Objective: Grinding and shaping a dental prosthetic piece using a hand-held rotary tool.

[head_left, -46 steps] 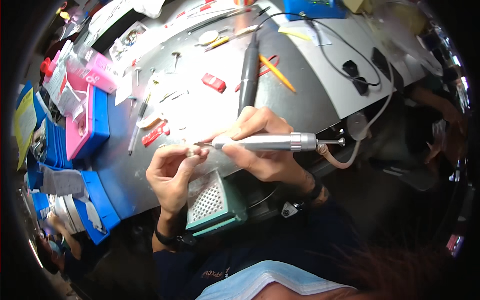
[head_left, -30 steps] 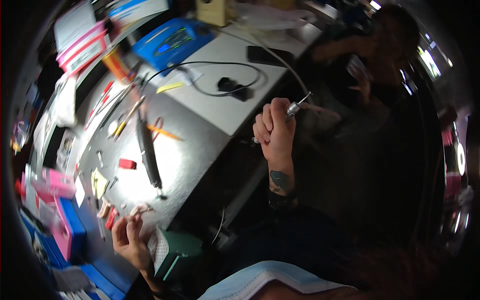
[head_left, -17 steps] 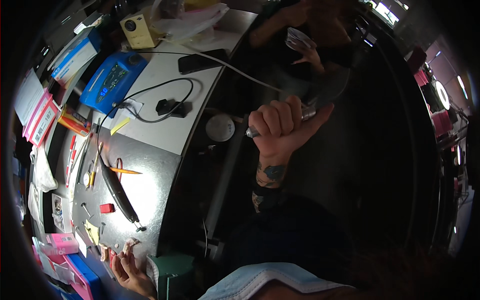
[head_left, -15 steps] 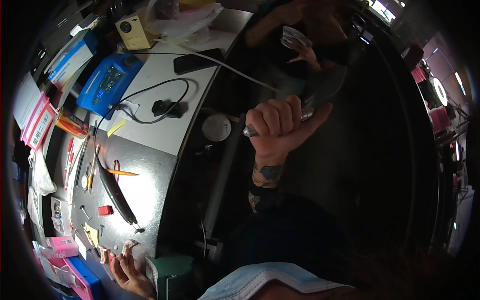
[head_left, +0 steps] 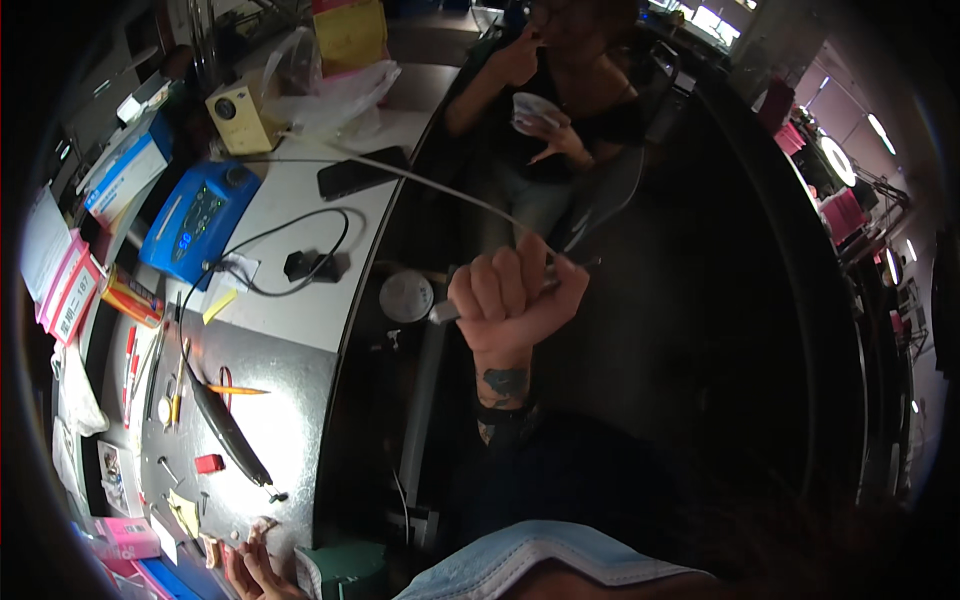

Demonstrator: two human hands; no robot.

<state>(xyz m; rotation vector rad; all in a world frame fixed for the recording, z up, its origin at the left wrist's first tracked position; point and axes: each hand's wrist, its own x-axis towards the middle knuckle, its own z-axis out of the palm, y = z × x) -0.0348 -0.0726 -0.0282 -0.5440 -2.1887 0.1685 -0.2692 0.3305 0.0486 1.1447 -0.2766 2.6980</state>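
At the middle of the view my right hand (head_left: 515, 300) is raised in a fist, palm side up. It grips a slim silver tool (head_left: 443, 312), one end of which sticks out past the little finger. A pale hose (head_left: 440, 188) runs from the bench toward this fist. My left hand (head_left: 258, 577) is low on the left, cut by the lower edge, its fingers bent at small pink and cream pieces (head_left: 262, 527) that resemble dental models. What its fingertips hold is partly hidden. Close by lie a red block (head_left: 209, 464) and a black pen-shaped handpiece (head_left: 228, 435) with a cord.
A blue control box (head_left: 200, 222) with a lit display, a phone (head_left: 360, 174) and a black plug (head_left: 312, 265) stand on the bench. Pencils and small tools lie along its left side. Beyond my right hand sits another person (head_left: 590, 110) holding a round clear container (head_left: 535, 112).
My right fist has turned and sits lower and further left in view, still around the tool. The whole scene has shifted left and down, and more of the other person shows.
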